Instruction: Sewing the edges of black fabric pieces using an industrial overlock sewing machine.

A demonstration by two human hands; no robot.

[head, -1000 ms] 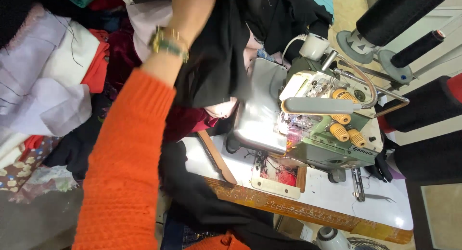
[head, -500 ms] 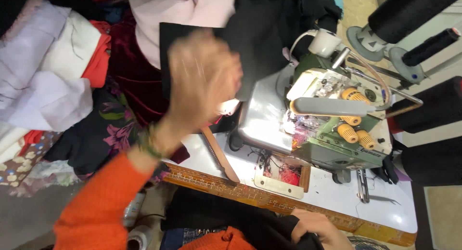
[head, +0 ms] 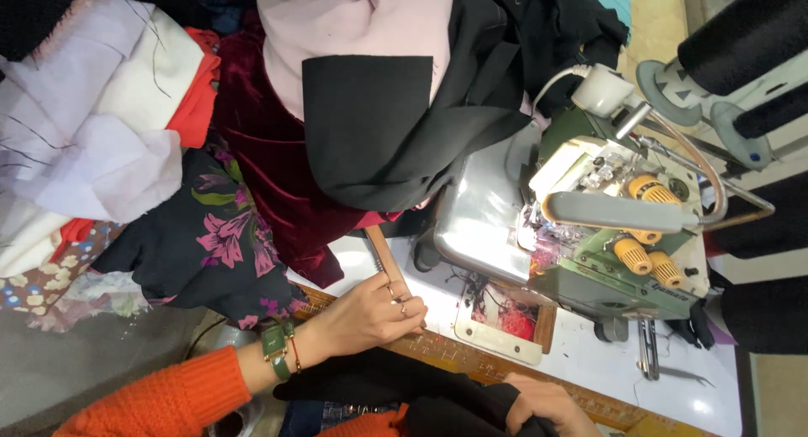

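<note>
My left hand (head: 370, 315), with an orange sleeve, a green watch and rings, rests on the table's front edge with its fingers curled in and nothing visibly in them. Its knuckles touch the near end of a thin wooden strip (head: 383, 256). My right hand (head: 539, 403) is low at the bottom edge, closed on a bunch of black cloth (head: 396, 386) in my lap. A black fabric piece (head: 379, 125) lies draped over pink cloth (head: 353, 20) on the pile behind. The green and grey sewing machine (head: 589, 226) stands to the right.
A heap of fabrics fills the left: white (head: 93, 134), dark red velvet (head: 269, 167), black floral (head: 210, 243). A red patch shows in the table opening (head: 513, 319). Large black thread cones (head: 741, 33) stand at the right. Scissors or tweezers (head: 648, 353) lie on the white table (head: 673, 386).
My left hand came down from the black fabric on the pile to the table's front edge. The black piece now lies flat on the pink cloth. My right hand has come into view.
</note>
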